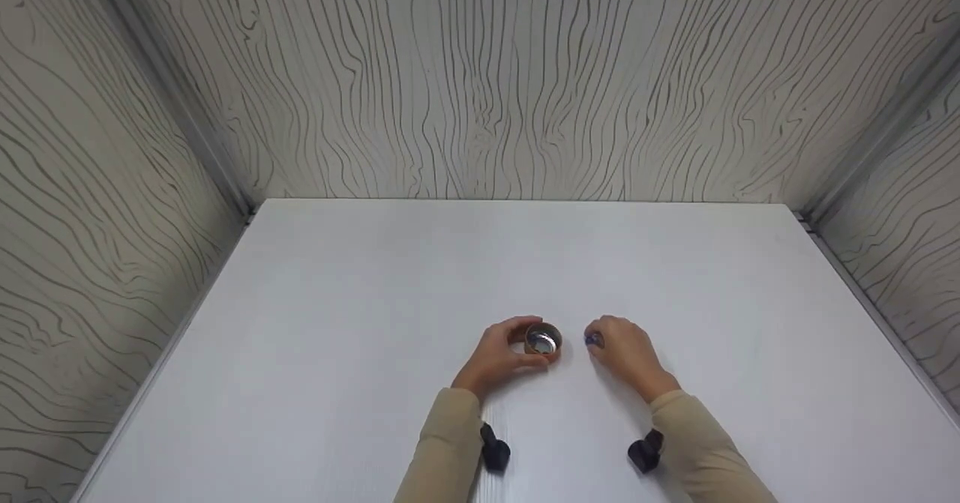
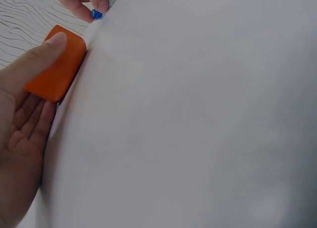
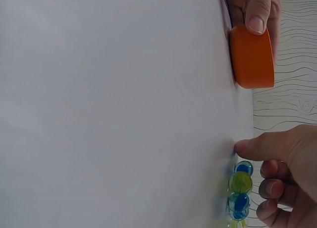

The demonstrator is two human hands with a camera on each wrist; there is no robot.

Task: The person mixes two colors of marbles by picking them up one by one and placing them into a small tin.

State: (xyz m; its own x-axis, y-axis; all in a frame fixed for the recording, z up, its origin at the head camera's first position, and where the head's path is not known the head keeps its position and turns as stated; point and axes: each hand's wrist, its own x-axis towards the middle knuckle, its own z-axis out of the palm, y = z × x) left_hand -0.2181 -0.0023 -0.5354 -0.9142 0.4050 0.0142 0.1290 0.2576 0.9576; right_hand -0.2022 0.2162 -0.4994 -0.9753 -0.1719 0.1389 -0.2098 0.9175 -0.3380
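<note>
Slanting in on tan sleeves (image 1: 444, 443), nearest the cam, from L and R. Gripping orange cup (image 3: 250, 57) w/ L hand (image 1: 493, 351), spread just as wide as the cup: thumb on near wall, fingers round far side, prob. steadying it upright on surface (image 1: 360, 338), mouth up. And over w/ R hand (image 1: 624, 344), near the cup, curling fingers loosely round blue & yellow-green glass beads (image 3: 240, 182), low down, prob. to stop any rolling; thumb nearly straight, tip down, back of hand uppermost.
</note>
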